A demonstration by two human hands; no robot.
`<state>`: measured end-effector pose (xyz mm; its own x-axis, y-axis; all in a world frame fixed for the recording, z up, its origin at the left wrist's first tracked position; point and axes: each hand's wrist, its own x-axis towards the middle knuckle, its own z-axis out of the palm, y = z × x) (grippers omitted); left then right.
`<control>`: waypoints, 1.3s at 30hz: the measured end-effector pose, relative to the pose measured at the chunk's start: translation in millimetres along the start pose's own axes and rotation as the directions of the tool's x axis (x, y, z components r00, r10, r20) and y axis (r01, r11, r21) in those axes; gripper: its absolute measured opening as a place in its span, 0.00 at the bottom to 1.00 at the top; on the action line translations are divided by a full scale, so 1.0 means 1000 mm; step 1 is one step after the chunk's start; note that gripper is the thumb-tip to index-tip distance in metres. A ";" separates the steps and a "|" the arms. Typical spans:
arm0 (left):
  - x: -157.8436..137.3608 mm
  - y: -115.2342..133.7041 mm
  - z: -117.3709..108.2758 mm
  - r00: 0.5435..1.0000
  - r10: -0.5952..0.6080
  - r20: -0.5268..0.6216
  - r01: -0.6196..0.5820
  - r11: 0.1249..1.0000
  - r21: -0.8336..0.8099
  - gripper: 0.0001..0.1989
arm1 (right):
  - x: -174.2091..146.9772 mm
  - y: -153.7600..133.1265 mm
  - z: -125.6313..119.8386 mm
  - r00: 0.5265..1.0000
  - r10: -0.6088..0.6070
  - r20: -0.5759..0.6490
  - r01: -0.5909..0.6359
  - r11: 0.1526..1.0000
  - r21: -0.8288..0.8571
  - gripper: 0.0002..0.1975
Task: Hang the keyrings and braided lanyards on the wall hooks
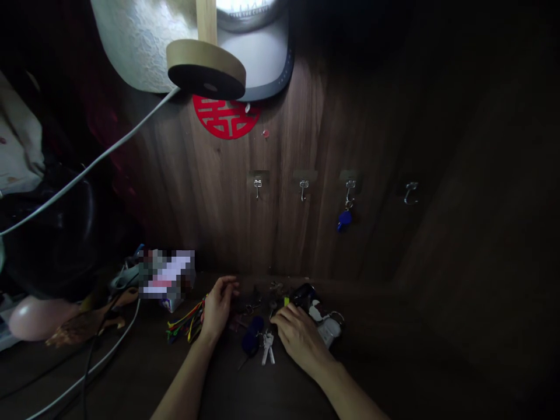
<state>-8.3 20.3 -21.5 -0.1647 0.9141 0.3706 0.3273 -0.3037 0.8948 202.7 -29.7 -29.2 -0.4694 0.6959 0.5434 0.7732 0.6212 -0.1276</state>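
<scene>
My left hand (221, 304) rests at the left of a pile of keys, its fingers loosely bent and apart, with nothing seen in them. Beside its wrist lies a bundle of colourful cords (190, 322). My right hand (301, 337) reaches over the pile with fingers bent down and close together; what its fingertips pinch is hidden. Between the hands lie a dark blue key fob (252, 335) and a set of silver keys (268, 349). Past the right hand are a black fob (303, 293) and a grey tag with a ring (329, 331).
Metal hooks (304, 189) line the wooden back wall, one bearing a blue key holder (345, 219). Overhead hang a round lamp (205, 63), caps (258, 58) and a red paper cutout (226, 119). At left are a pink balloon-like object (40, 318), a wooden brush (81, 326) and white cable (109, 356).
</scene>
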 end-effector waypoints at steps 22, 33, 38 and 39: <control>-0.001 -0.001 -0.018 0.902 0.097 0.420 -0.284 0.866 0.411 0.08 | -0.004 0.006 0.008 0.985 0.170 -0.021 -0.171 0.981 -0.090 0.10; -0.003 0.011 0.001 0.922 -0.203 0.331 0.352 0.795 -0.494 0.13 | -0.002 0.005 0.001 0.980 0.139 -0.140 -0.140 0.990 -0.003 0.12; -0.007 0.016 0.010 0.881 -0.210 0.423 0.461 0.580 -0.672 0.13 | 0.000 0.004 -0.002 0.963 0.164 -0.216 -0.143 0.984 0.110 0.11; -0.009 0.017 0.011 0.874 -0.212 0.437 0.475 0.559 -0.680 0.13 | 0.000 0.005 -0.001 0.958 0.176 -0.228 -0.148 0.980 0.136 0.11</control>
<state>9.3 10.3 -12.2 0.1931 0.9809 0.0253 -0.5281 0.0822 0.8452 206.6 -27.1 -28.8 -0.2167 0.6938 0.6868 0.7687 0.5549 -0.3181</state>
